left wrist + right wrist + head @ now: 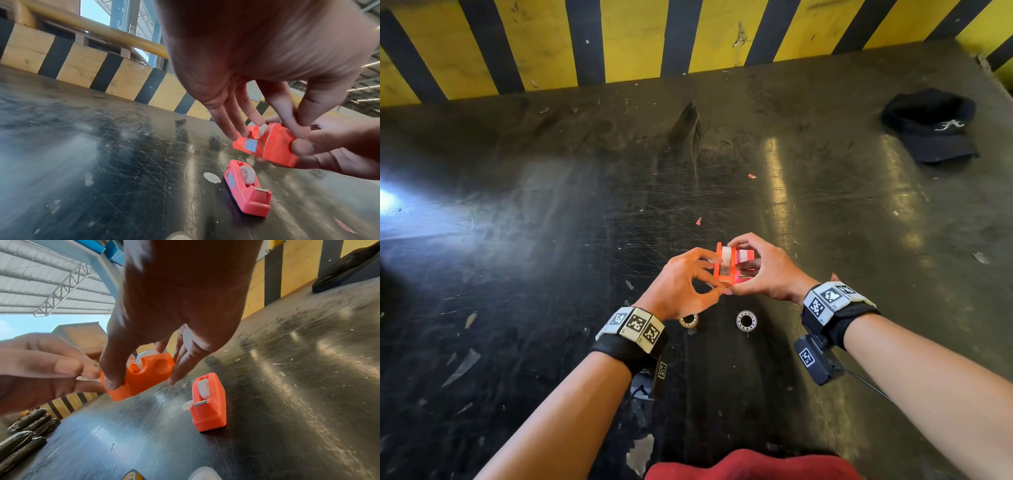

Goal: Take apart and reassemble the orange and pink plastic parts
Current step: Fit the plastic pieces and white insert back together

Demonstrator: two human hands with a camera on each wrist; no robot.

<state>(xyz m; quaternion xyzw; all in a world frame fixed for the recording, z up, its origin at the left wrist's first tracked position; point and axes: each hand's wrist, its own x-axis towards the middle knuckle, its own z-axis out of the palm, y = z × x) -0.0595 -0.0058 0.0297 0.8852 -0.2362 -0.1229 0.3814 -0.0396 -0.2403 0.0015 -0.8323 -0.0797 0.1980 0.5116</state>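
The right hand [176, 308] grips an orange tape dispenser [141, 376], a smooth moulded plastic block with a round dimple in its side and a white tape roll [144, 360] in its slot, held above the scratched, glossy black table [551, 240] near its front edge. The left hand [257, 53] pinches thumb to forefinger at the dispenser's end, its other fingers straight. A pink tape dispenser [246, 190] with a grey side label, its print unreadable, stands on the table just beyond; a black cap [931, 125] embroidered "A" lies at the far right corner.
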